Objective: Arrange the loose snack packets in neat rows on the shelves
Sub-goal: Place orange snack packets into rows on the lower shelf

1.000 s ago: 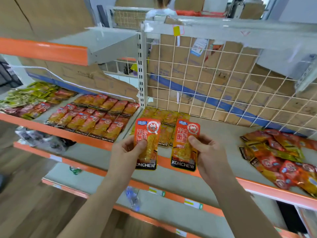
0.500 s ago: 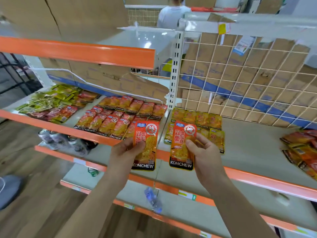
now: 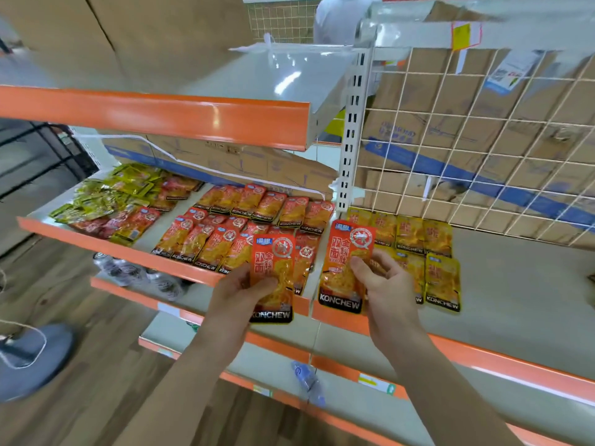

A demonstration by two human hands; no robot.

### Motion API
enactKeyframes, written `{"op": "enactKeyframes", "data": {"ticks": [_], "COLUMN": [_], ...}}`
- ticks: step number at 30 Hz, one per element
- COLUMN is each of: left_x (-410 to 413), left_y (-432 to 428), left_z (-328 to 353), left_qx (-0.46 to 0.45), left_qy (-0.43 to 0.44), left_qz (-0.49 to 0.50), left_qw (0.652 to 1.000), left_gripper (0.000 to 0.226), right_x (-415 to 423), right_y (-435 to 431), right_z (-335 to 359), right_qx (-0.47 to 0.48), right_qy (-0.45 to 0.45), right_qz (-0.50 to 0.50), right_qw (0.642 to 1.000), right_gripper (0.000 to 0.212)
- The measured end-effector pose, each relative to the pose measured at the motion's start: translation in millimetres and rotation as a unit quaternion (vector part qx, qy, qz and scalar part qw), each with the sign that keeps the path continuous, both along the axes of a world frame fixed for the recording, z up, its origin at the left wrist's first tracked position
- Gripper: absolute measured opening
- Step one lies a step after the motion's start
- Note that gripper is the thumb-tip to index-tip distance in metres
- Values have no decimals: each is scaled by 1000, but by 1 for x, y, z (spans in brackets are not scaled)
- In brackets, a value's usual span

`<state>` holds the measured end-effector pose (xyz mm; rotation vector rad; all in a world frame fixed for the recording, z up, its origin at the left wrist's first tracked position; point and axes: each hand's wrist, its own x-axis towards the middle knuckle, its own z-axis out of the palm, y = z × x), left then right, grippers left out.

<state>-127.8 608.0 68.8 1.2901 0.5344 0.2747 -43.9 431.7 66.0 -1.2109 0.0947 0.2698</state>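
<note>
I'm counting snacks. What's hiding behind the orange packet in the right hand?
Yellow foil snack packets lie in rows on the grey metal shelf behind the orange packet the right hand holds. Packet and hand cover the rows' left ends, so some may be hidden.

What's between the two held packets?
Left packet, held by the left hand, and right packet, held by the right hand, are apart. Between them: a shelved orange packet and the shelf seam, head view.
</note>
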Motion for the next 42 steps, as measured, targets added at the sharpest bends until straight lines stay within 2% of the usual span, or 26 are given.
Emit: {"op": "enactKeyframes", "data": {"ticks": [4,6,11,14,20,23,27,30,34,36,39,42], "left_x": [9,14,25,24,13,9,4,10,28,41,60,79], "left_y": [15,26,73,112,202,250,297,325,346,351,356,362], "left_z": [-5,-7,-14,-16,-18,-22,-24,-30,-38,-41,-49,-55], "left_qx": [1,0,-1,4,25,13,20,19,61,94,154,175], "left_qy": [-26,-46,-52,-45,-18,-10,-28,-20,-38,-34,-13,9], "left_qz": [-14,-31,-40,-38,5,26,11,14,-8,-20,-35,-41], "left_qw": [1000,998,998,998,1000,1000,999,1000,997,995,987,984], "left_gripper": [23,15,13,9,20,36,28,34,46,37,25,23], "right_x": [7,12,16,16,13,13,16,14,16,23,35,53], "right_y": [13,25,70,109,197,240,285,309,325,328,327,332], "right_z": [1,2,9,12,8,7,0,-5,-13,-17,-22,-31], "right_qx": [-4,-17,-135,-174,-191,-186,-183,-193,-217,-226,-230,-271], "right_qy": [13,5,-77,-87,-88,-107,-103,-82,-68,-53,-43,-84], "right_qz": [18,27,73,89,79,82,77,77,85,72,50,50], "right_qw": [1000,999,985,977,974,973,975,975,970,970,971,958], "right_gripper": [27,34,15,22,24,22,14,31,25,37,72,78]}}
